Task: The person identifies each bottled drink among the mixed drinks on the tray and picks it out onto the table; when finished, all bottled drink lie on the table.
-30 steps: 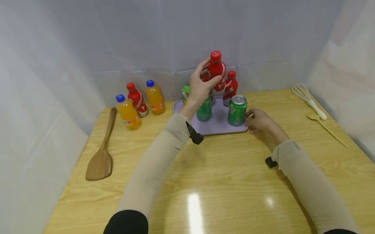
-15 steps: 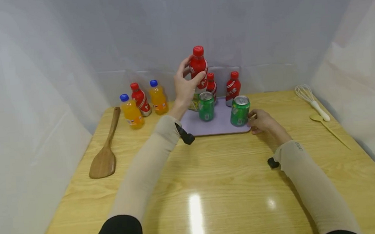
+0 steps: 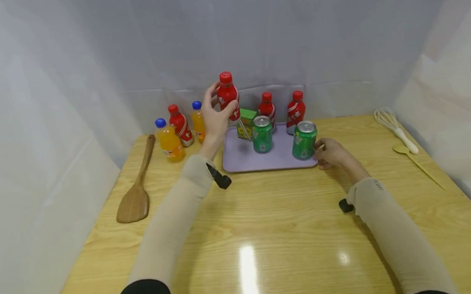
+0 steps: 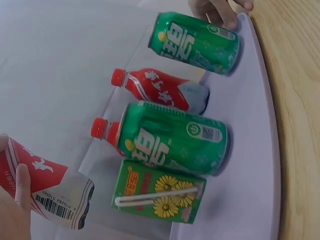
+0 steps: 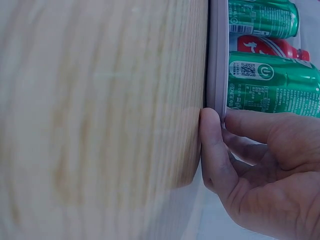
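Observation:
My left hand [image 3: 216, 121] grips a red-capped drink bottle [image 3: 228, 95] by its sides, upright and raised over the back left of a lilac tray [image 3: 277, 162]. The left wrist view shows the bottle's white base [image 4: 65, 200] apart from everything beneath it. My right hand [image 3: 332, 152] pinches the tray's front right corner; thumb and forefinger meet at the tray rim [image 5: 218, 65] in the right wrist view. On the tray stand a green drink carton [image 4: 160, 192] with a straw, two green soda cans [image 3: 262, 138] and two more red bottles [image 3: 296, 112].
Two orange drink bottles [image 3: 170, 144] and another red bottle [image 3: 180, 125] stand left of the tray. A wooden spatula [image 3: 133, 202] lies near the left edge. At the right lie a whisk [image 3: 396, 130] and a yellow spoon [image 3: 420, 167]. A pale sheet [image 3: 334, 46] hangs behind.
My left hand has carried the red bottle leftward, from over the tray's back middle to its left end, uncovering the carton and can. My right hand stays at the tray corner.

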`<action>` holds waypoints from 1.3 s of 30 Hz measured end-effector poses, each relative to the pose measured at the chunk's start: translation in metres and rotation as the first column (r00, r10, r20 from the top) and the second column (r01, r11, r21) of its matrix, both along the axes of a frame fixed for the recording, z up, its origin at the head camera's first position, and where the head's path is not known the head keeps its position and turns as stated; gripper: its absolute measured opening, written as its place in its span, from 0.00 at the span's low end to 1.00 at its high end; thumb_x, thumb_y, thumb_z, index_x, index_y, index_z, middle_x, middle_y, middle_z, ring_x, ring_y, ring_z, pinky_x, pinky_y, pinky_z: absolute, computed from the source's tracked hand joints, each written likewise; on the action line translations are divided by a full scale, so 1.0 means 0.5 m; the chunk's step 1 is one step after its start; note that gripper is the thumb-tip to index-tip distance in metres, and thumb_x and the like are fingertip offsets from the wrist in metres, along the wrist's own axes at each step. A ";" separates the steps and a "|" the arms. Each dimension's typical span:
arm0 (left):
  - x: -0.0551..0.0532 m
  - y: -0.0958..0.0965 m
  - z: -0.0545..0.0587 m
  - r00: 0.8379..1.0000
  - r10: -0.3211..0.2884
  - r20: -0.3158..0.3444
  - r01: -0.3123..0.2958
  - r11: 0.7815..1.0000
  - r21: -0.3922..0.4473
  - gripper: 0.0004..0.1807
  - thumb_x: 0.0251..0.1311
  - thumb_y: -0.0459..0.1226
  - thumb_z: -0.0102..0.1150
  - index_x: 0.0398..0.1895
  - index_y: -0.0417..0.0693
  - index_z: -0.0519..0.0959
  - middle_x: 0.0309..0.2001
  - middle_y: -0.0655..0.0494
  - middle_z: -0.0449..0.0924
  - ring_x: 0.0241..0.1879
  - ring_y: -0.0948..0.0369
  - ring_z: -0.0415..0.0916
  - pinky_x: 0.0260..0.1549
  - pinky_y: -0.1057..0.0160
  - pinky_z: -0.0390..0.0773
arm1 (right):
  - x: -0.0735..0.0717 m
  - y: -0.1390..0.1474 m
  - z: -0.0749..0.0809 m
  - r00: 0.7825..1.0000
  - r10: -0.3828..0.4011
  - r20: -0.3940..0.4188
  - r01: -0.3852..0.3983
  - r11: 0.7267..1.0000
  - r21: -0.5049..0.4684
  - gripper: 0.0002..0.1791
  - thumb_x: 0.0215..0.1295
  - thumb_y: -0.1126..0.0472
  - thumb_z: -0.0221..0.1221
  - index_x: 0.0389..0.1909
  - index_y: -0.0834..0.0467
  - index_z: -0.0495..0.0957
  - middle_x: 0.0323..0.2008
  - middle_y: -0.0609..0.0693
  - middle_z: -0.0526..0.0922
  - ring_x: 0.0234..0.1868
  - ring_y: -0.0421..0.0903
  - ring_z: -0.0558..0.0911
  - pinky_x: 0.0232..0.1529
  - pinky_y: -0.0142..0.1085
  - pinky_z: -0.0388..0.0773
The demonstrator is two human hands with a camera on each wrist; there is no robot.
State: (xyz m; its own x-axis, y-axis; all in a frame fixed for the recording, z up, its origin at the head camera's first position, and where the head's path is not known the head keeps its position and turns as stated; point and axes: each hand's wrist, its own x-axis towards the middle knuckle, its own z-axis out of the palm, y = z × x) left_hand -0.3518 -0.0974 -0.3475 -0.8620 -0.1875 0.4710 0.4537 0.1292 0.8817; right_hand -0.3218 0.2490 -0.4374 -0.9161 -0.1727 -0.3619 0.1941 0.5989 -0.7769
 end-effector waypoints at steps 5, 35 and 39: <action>0.005 -0.030 -0.023 0.997 0.051 0.053 -0.051 0.999 -0.016 0.34 0.67 0.38 0.70 0.75 0.52 0.71 0.71 0.49 0.71 0.65 0.52 0.71 0.71 0.53 0.75 | 0.001 0.000 0.003 1.000 0.008 0.002 -0.008 1.000 0.001 0.29 0.77 0.67 0.55 0.73 0.73 0.59 0.51 0.63 0.71 0.41 0.46 0.79 0.40 0.35 0.89; 0.016 -0.126 -0.123 0.895 0.333 0.297 -0.332 0.942 -0.055 0.35 0.64 0.32 0.71 0.74 0.53 0.70 0.73 0.47 0.69 0.74 0.50 0.68 0.79 0.51 0.66 | -0.004 0.000 0.003 1.000 0.014 0.015 -0.015 1.000 0.018 0.28 0.77 0.67 0.54 0.73 0.73 0.59 0.50 0.62 0.70 0.41 0.45 0.78 0.39 0.33 0.88; 0.017 -0.128 -0.129 0.884 0.349 0.309 -0.345 0.936 -0.072 0.36 0.63 0.32 0.72 0.74 0.54 0.70 0.73 0.48 0.69 0.75 0.50 0.67 0.79 0.49 0.65 | -0.007 0.002 0.002 1.000 0.017 0.012 -0.017 1.000 0.020 0.28 0.77 0.67 0.54 0.72 0.74 0.60 0.47 0.61 0.73 0.38 0.44 0.80 0.37 0.33 0.87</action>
